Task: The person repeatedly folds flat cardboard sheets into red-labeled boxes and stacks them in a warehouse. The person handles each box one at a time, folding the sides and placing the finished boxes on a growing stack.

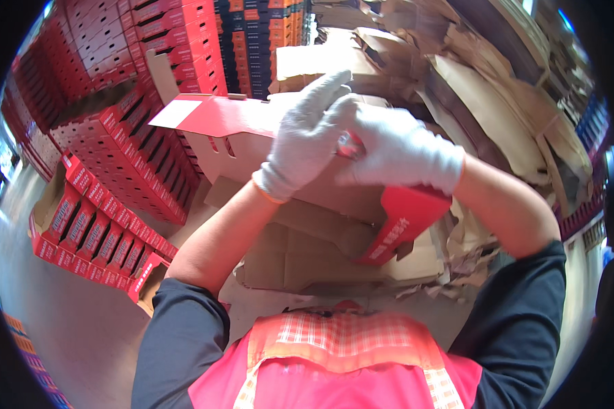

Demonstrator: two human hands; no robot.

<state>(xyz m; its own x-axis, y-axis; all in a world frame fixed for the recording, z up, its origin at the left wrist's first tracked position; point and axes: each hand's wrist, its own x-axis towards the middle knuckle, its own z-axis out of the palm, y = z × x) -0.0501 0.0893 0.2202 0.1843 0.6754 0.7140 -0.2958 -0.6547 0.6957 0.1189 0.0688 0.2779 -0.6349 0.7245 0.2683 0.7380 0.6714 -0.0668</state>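
Observation:
A red-and-brown cardboard box blank [226,116] stands partly folded in front of me. Its far red panel is raised, and a red end flap [404,219] slants down at the right. My left hand [299,140], in a white knitted glove, lies over the far panel with its fingers stretched out. My right hand [402,146], gloved alike and slightly blurred, is bent in against my left hand. A small shiny red-and-silver thing [350,145] shows at its fingers; its kind is unclear. The hands hide the middle of the panel.
Red cartons [109,136] rise in stacks at the left, with a row of filled trays [92,235] nearer. Black-and-orange boxes [256,48] stand at the back. Flattened brown cardboard [518,129] is heaped at the right, and torn scraps [457,269] lie below it.

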